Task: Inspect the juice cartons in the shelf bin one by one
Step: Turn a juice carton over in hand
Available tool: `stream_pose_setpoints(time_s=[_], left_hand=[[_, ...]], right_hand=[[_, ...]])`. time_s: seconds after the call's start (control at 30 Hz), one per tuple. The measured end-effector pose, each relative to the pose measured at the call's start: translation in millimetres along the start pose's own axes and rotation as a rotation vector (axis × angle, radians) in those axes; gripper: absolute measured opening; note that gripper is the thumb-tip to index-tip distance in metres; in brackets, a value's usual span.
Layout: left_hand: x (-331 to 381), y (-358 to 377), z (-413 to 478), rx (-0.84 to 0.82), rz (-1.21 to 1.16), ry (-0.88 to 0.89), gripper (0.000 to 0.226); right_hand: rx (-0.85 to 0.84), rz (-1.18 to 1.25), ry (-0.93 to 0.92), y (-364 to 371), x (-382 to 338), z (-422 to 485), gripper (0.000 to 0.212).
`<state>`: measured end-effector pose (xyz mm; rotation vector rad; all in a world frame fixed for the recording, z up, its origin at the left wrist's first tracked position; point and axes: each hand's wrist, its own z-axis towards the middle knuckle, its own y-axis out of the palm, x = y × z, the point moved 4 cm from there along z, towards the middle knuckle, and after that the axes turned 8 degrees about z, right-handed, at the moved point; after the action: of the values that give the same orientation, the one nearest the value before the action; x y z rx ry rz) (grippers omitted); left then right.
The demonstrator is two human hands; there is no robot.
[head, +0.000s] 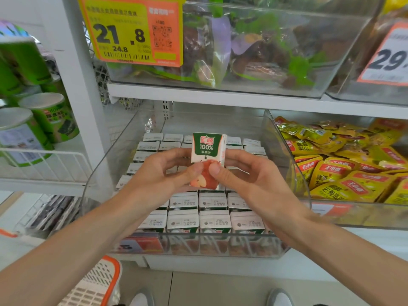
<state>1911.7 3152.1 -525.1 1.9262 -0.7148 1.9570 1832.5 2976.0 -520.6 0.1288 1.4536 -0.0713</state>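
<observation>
One carton (207, 149) between both hands (161, 173) (249, 175)

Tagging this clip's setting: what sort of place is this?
Likely a grocery shop: a yellow-and-orange price label with barcode, white shelves holding clear plastic bins of small white juice cartons and yellow snack packets.

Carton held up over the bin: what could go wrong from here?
1. The left hand and right hand pinch the carton only by its lower half, above the bin; a slip could drop it onto the packed rows.
2. The hands cover part of its lower front, so a flaw there may go unseen.
3. The rows look alike; once returned, it could be checked twice or another skipped.
</observation>
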Motion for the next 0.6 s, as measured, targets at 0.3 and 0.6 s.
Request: stream_pose_setpoints(time_s=[0.3, 0.6], left_hand=[[-1.3, 0.4, -0.6, -0.012, 0.025, 0.009, 0.038], [-4.9, -1.2, 1.2, -0.048, -0.116, -0.021, 0.033]], right_hand=[[0.018, 0.015, 0.030, -3.5, 5.2, 0.1, 0.033], [0.101, 0.033, 0.052, -5.0, 5.4, 0.9, 0.020]])
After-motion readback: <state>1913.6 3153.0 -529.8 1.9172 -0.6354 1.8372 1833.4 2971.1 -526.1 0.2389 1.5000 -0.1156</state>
